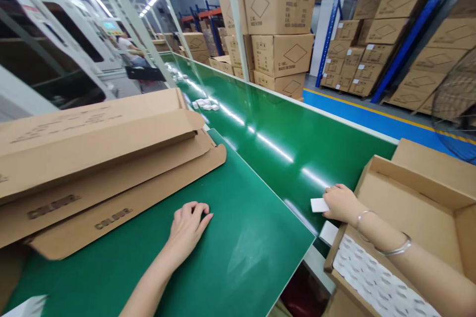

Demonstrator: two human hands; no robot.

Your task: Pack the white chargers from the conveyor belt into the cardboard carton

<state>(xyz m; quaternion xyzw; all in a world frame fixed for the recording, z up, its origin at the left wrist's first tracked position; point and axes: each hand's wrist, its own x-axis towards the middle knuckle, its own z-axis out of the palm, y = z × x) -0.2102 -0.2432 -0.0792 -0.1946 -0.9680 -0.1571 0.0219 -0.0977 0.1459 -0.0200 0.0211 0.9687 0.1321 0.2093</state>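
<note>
My left hand (189,228) rests on the green work mat (223,252), fingers curled loosely, holding nothing, just right of a stack of flat folded cardboard cartons (92,158). My right hand (340,203) reaches over the edge of the green conveyor belt (282,138) and pinches a small white rectangular piece (319,205). Two bangles sit on that wrist. Below my right forearm stands an open cardboard box (409,208) with a white sheet of round-holed padding (368,277) at its near end.
Small white pieces (204,104) lie further up the belt. Stacked cartons (278,34) and blue-and-orange pallet racks (409,34) stand right of the line. Another person (128,49) works far up the left side beside white machines.
</note>
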